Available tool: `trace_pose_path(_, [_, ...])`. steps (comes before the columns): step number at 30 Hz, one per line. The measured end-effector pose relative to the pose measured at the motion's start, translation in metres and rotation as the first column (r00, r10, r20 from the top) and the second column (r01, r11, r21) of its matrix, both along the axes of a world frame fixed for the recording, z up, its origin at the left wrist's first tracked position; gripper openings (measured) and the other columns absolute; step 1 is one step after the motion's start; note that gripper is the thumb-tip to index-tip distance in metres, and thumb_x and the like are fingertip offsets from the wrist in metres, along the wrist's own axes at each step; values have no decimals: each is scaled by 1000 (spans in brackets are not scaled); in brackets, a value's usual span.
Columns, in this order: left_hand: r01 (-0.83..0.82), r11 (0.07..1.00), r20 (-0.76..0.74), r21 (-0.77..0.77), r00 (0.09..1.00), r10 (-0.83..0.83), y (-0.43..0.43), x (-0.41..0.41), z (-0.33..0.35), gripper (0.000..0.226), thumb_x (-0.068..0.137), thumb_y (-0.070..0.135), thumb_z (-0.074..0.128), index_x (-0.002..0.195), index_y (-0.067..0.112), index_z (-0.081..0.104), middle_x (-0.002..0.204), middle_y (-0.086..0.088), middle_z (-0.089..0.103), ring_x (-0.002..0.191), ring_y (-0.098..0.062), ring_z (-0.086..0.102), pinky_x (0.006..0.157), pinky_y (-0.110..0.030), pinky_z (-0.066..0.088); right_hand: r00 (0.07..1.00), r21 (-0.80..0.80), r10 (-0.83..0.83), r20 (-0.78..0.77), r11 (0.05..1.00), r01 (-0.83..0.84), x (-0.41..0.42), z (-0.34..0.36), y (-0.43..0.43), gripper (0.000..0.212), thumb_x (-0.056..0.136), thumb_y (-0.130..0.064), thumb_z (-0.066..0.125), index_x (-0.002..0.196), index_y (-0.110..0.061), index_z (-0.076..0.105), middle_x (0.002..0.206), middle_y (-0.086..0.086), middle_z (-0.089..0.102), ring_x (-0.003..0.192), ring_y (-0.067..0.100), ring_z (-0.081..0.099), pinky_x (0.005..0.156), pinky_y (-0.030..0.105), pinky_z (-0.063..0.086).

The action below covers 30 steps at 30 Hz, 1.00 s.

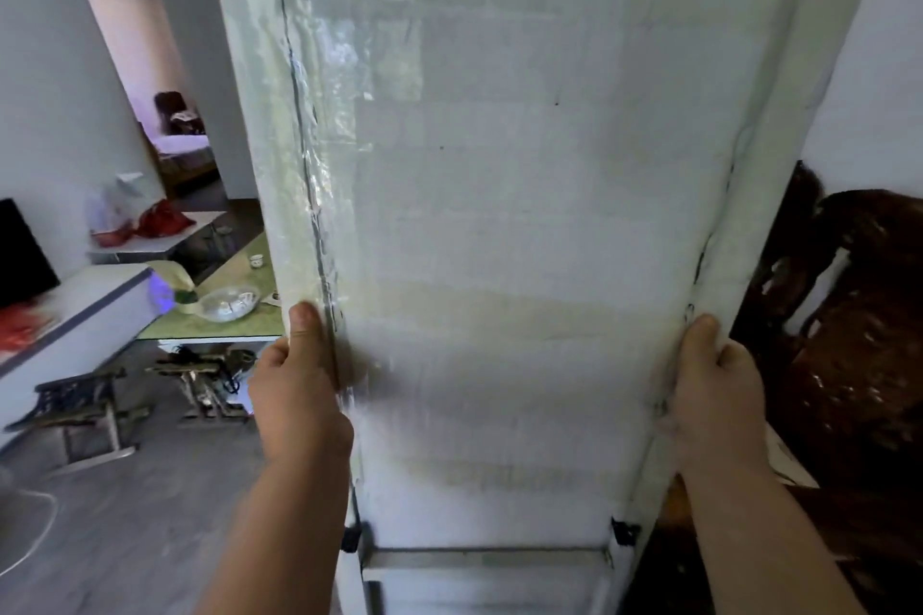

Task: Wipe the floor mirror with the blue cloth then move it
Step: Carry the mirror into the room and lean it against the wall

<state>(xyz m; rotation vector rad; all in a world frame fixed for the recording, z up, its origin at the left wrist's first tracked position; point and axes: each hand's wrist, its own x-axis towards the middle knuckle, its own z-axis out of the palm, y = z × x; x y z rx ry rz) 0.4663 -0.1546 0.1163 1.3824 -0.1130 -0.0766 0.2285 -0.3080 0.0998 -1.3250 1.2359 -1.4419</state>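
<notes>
A grey plank floor (125, 514) runs between a green-topped bench (239, 320) on the left and a dark carved chair (849, 365) close on the right, and the floor mirror (499, 215) stands roughly upright directly before you. Your left hand (294, 385) grips its left edge and your right hand (709, 390) its right edge, thumbs on the near face, at matching height. This looks like the moving step: lift evenly, hold the panel vertical, and steer its right edge wide of the chair. The face toward you is dull white with no reflection, crinkled clear film down the left side, black brackets at the lower corners
</notes>
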Motion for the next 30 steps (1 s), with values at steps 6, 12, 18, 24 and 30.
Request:
trace_pose_path(6, [-66,997,80,-39,994,69,-31,68,8,67,93,58,49,89,-8,57,73,-11,47,59,-16,38,48,-25,35,996,-21,89,25,996,-88,78,10,-43,45,102,-48,35,76,-15,52,69,0,51,60,18,51,50,26,36])
trace_pose_path(12, [-137,990,113,-42,984,141,-83,124,8,54,95,57,47,79,6,50,66,-11,37,58,-22,32,48,-29,28,988,-39,149,41,988,-147,148,14,-111,45,102,-48,34,86,-11,54,74,3,56,64,18,54,53,29,36])
trace_pose_path(18, [-177,980,32,-92,983,180,-135,184,-1,47,92,59,50,73,16,51,65,0,45,59,-17,38,55,-33,30,976,-71,214,36,975,-211,217,15,-177,43,100,-52,36,86,-13,49,70,-2,50,61,15,49,57,27,34])
trace_pose_path(24, [-122,986,1,-114,992,123,-211,275,-14,56,80,70,53,66,15,56,64,1,52,63,-20,45,65,-36,39,982,-75,189,9,979,-188,296,14,-249,43,101,-49,37,70,-19,39,63,-1,38,53,17,36,52,27,27])
trace_pose_path(30, [-35,979,-16,-203,999,33,-300,365,-13,52,72,72,60,65,20,62,66,6,59,74,-21,55,78,-45,49,996,-92,87,33,992,-83,368,12,-323,47,101,-50,37,65,-19,38,61,4,38,52,22,37,54,27,28])
